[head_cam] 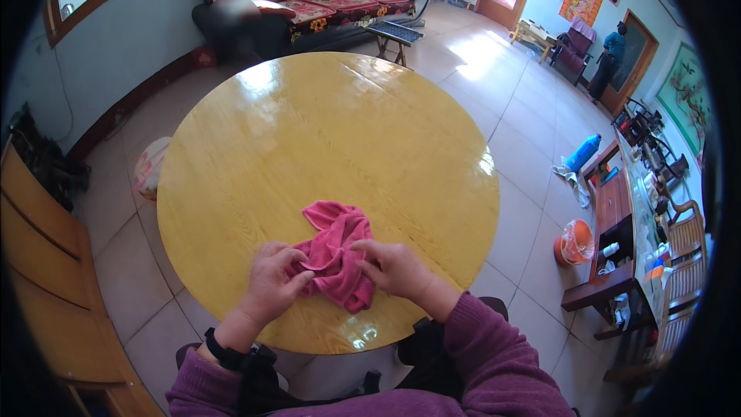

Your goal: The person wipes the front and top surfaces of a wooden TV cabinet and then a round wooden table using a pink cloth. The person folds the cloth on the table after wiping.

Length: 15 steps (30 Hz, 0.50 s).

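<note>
A crumpled pink towel (pixel 341 260) lies in a loose heap on the near part of a round, glossy yellow wooden table (pixel 324 139). At the heap's left side, my left hand (pixel 275 278) pinches a fold between thumb and fingers. My right hand (pixel 399 269) grips the cloth from the right, with its fingertips at the upper fold. One corner of the towel spreads away from me, beyond both hands. Some of its folds are hidden under my fingers.
A red sofa (pixel 324 6) and a folding stool (pixel 393 35) stand beyond the table. To the right are an orange bin (pixel 575 241), a blue bottle (pixel 583 152) and a long low table (pixel 637 231) bearing several items. A person (pixel 611 61) stands near the far door.
</note>
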Motion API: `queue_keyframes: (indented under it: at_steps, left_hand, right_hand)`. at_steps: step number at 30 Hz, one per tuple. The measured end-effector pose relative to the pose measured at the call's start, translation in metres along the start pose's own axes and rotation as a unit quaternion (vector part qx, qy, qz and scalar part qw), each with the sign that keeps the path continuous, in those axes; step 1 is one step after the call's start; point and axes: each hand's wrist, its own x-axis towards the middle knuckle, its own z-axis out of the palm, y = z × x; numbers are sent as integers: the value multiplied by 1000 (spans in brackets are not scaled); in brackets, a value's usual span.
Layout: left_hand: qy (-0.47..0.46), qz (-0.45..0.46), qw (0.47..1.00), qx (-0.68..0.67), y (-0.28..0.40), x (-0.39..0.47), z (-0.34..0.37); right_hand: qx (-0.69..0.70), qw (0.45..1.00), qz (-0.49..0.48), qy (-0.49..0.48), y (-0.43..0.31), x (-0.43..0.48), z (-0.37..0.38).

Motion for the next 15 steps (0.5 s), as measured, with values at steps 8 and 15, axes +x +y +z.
queue_keyframes:
  at_steps: [8, 15]
  left_hand:
    - [-23, 14, 999, 22, 3, 14, 31]
    - [66, -121, 953, -271, 1, 15, 21]
  right_hand:
    - [-74, 997, -23, -14, -3, 6, 15]
    - [78, 987, 0, 144, -1, 1, 14]
